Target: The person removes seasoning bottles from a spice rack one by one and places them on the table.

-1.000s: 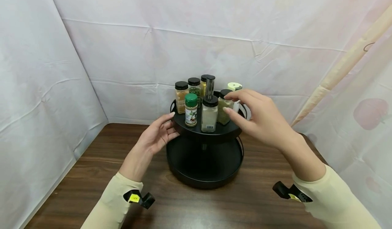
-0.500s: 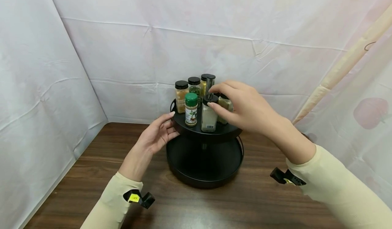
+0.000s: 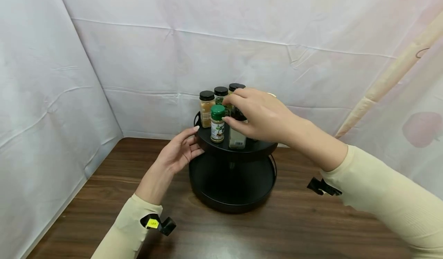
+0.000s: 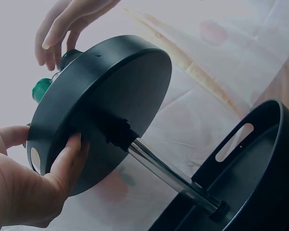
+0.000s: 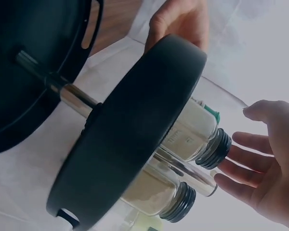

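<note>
A black two-tier tray stand [image 3: 238,156] stands on the table with spice jars on its upper tier. My left hand [image 3: 178,154] grips the left rim of that tier, thumb at the top and fingers underneath, as the left wrist view shows. My right hand [image 3: 264,116] is over the jars with fingers loosely bent, its fingertips close to the green-capped spice jar [image 3: 217,131]. Below it is a square jar of pale powder [image 3: 237,139], its black lid [image 5: 216,149] near my fingers in the right wrist view. A jar of olive-coloured seasoning [image 5: 151,192] is hidden in the head view.
Behind the green-capped jar are an orange seasoning jar [image 3: 206,111] and a jar of green herbs [image 3: 220,91]. The lower tier [image 3: 232,208] has a raised rim and side handles. White cloth [image 3: 155,59] hangs behind the wooden table [image 3: 110,197].
My right hand has moved left across the jars, from the olive-coloured jar, past the pale powder jar, to near the green cap. My left hand keeps its grip on the upper tier.
</note>
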A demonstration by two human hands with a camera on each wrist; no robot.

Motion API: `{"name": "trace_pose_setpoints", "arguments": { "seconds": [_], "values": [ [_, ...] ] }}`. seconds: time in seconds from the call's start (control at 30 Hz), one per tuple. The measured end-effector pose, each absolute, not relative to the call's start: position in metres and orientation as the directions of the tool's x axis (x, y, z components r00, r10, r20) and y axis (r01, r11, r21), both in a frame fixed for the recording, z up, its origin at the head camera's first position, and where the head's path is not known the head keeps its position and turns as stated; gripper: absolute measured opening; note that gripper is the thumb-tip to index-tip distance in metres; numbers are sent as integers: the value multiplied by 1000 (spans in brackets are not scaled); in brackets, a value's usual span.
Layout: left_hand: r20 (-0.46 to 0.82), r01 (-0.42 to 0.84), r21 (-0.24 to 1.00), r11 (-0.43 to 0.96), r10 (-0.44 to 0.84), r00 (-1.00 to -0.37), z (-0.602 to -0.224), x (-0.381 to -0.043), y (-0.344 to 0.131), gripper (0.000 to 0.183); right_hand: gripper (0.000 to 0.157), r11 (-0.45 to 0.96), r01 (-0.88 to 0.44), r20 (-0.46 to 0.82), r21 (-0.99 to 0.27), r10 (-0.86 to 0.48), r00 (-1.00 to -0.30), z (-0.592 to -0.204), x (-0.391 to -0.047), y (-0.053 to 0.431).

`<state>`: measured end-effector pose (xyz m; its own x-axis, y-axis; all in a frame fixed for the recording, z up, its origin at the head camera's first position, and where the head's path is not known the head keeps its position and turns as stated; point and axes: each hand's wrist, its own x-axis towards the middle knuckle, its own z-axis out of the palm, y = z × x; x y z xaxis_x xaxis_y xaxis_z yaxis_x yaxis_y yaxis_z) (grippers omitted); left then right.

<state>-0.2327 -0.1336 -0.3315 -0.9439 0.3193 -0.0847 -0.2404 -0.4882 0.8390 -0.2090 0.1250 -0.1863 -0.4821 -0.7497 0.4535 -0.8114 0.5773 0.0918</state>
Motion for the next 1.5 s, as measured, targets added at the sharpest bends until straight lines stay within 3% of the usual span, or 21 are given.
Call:
{"name": "trace_pose_setpoints", "arguments": {
  "seconds": [0.43, 0.7, 1.03, 1.5],
  "values": [
    [-79, -240, 838, -490, 325, -942, -332, -233, -134, 42, 37, 601, -798, 287, 51, -774, -565, -173, -227, 105],
    [-86, -249, 833, -495, 329, -941, -334, -233, -135, 42, 36, 550, -835, 179, -40, -818, -547, -165, -240, 100],
    [-83, -248, 831, -497, 330, -940, -333, -233, -134, 36, 31, 510, -858, 138, -59, -847, -513, -161, -249, 93],
    [-77, -241, 834, -495, 329, -941, -335, -234, -133, 31, 34, 543, -837, 22, -64, -838, -545, -156, -260, 81]
  ]
}}
